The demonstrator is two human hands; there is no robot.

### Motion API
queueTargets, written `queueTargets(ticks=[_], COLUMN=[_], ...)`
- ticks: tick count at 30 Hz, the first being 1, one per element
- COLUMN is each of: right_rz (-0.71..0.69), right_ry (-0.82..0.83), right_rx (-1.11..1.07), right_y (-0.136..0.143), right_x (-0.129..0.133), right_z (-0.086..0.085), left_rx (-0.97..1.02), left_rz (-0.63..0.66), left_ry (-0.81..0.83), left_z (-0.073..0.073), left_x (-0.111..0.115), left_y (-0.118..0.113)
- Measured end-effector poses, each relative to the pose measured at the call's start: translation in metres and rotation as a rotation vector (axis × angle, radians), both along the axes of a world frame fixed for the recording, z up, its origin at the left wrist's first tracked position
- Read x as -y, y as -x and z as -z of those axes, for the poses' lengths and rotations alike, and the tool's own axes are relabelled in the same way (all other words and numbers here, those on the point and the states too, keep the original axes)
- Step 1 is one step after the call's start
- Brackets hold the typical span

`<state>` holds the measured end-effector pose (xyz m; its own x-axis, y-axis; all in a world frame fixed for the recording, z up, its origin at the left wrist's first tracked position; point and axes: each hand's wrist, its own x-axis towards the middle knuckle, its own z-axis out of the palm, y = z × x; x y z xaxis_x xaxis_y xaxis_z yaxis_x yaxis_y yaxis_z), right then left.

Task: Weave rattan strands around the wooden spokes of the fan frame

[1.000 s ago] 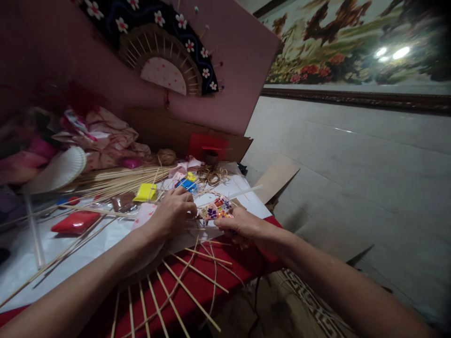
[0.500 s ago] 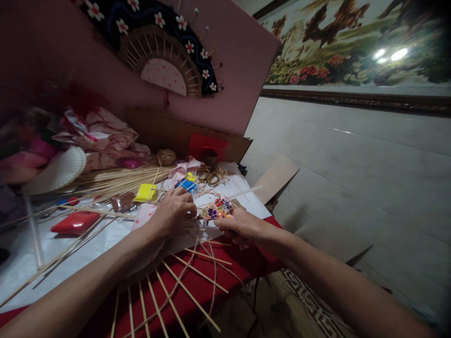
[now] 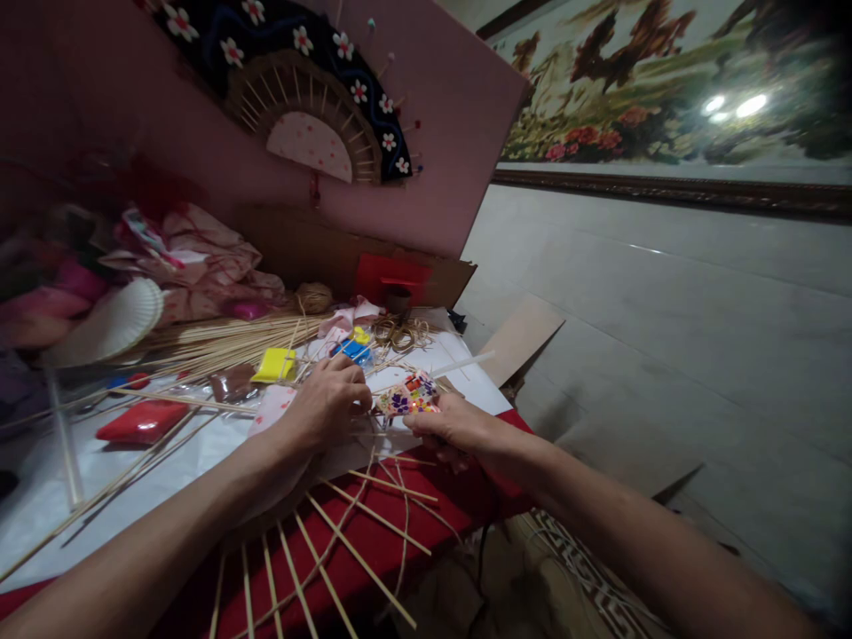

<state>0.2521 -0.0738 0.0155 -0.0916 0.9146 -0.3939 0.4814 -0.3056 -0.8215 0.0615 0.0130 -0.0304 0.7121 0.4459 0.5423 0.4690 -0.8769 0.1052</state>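
Note:
My right hand [image 3: 453, 424] is wrapped round a flower-patterned glue gun [image 3: 403, 397], with a whitish glue stick [image 3: 466, 363] jutting from its back. The gun's front end points left, close to the fingers of my left hand [image 3: 333, 395]. That hand is closed, fingers curled down over the upper end of a half-round fan frame; what they pinch is hidden. Thin bamboo sticks [image 3: 352, 557] spread from the frame towards me, past the table's edge. A loose twine [image 3: 346, 513] crosses over them. My left forearm covers much of the frame.
Red [image 3: 143, 421], yellow [image 3: 274, 364] and blue clay packs lie on the white sheet, beside a bundle of bamboo sticks [image 3: 232, 340]. Scissors [image 3: 398, 333] and twine are behind my hands. A finished dark flowered fan [image 3: 306, 67] hangs on the pink board.

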Motion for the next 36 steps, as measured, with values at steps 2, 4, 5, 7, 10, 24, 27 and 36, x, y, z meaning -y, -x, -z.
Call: queueTargets(ticks=[2,4,5,7,10,24,27,36], right_rz=[0.003,0.009,0.012,0.018,0.014,0.014,0.011,0.016], right_ry=[0.003,0.016,0.018,0.015,0.01,0.02,0.018,0.037], right_rx=[0.004,0.004,0.002,-0.001,-0.001,-0.002,-0.011,-0.001], right_y=[0.0004,0.0007,0.0008,0.0007,0.0001,-0.0017,-0.0025,0.001], right_x=[0.0002,0.0005,0.0007,0.0009,0.001,0.0004,0.0016,0.0028], right_z=[-0.0008,-0.0019,-0.0023,-0.0028,-0.0024,0.0017,0.0008,-0.0013], left_rx=[-0.004,-0.007,-0.009,-0.015,-0.016,0.003,-0.004,0.006], left_rz=[0.0,0.005,0.008,0.012,0.01,0.011,0.012,0.004], left_ry=[0.0,-0.002,-0.004,-0.009,-0.006,-0.009,-0.011,-0.006], left_z=[0.0007,0.0017,0.0021,0.0027,0.0022,0.0027,0.0028,0.0005], left_x=[-0.0009,-0.0022,-0.0028,-0.0035,-0.0029,-0.0018,-0.002,-0.0003], left_y=[0.0001,0.0004,0.0006,0.0009,0.0009,0.0005,0.0006,-0.0008])
